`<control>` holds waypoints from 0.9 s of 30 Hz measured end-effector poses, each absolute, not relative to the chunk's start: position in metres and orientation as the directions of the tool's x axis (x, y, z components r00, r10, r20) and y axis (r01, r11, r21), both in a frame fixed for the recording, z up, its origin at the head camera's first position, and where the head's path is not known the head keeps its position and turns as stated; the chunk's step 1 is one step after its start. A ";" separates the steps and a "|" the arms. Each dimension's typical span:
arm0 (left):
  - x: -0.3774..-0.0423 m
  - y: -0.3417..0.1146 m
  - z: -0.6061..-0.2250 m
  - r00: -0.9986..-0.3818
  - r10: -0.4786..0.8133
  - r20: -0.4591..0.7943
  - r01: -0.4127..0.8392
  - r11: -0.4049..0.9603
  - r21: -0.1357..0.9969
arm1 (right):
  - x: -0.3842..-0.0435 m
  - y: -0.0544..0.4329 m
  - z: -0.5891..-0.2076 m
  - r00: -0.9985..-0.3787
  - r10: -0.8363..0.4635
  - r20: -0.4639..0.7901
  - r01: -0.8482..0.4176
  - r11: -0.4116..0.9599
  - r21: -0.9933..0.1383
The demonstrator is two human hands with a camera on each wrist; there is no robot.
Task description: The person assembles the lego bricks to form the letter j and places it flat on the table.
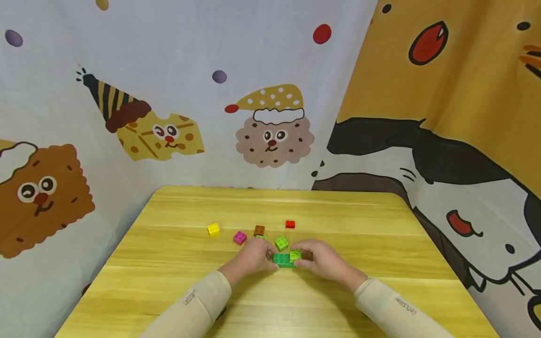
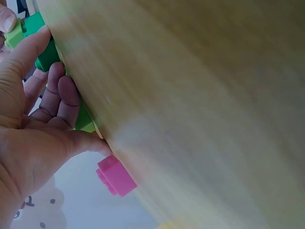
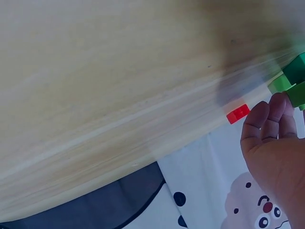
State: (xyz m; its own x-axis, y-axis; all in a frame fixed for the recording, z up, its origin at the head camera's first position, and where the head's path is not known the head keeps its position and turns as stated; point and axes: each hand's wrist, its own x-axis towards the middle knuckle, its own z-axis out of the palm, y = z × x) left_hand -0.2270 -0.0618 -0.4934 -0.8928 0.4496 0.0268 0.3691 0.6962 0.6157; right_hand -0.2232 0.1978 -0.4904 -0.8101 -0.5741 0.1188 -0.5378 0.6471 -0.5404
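Observation:
A long dark green toy brick [image 1: 281,260] lies on the table in front of the person, with a small lime green brick [image 1: 295,255] standing on its right end. The left hand [image 1: 255,256] grips the dark green brick by its left end, thumb toward the near side; in the left wrist view the thumb lies along that brick [image 2: 46,56]. From the other side, the right hand [image 1: 323,260] pinches the lime green brick between thumb and fingers. In the right wrist view, its fingertips are at the lime green brick [image 3: 296,95], which is cut by the frame edge.
Just beyond the hands lies a loose lime green brick [image 1: 281,243]; another lime piece [image 1: 261,237] is mostly hidden behind the left hand. Farther back are a brown brick [image 1: 259,230], a magenta brick [image 1: 240,237], a yellow brick [image 1: 213,229] and a red brick [image 1: 290,224]. A printed curtain [image 1: 270,47] hangs behind the wooden table [image 1: 359,211].

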 end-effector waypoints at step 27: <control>-0.228 -0.062 -0.494 -0.895 0.446 0.010 0.350 0.688 0.636 | -0.223 0.192 -0.494 -0.820 -0.566 0.077 -0.464 0.581 -0.669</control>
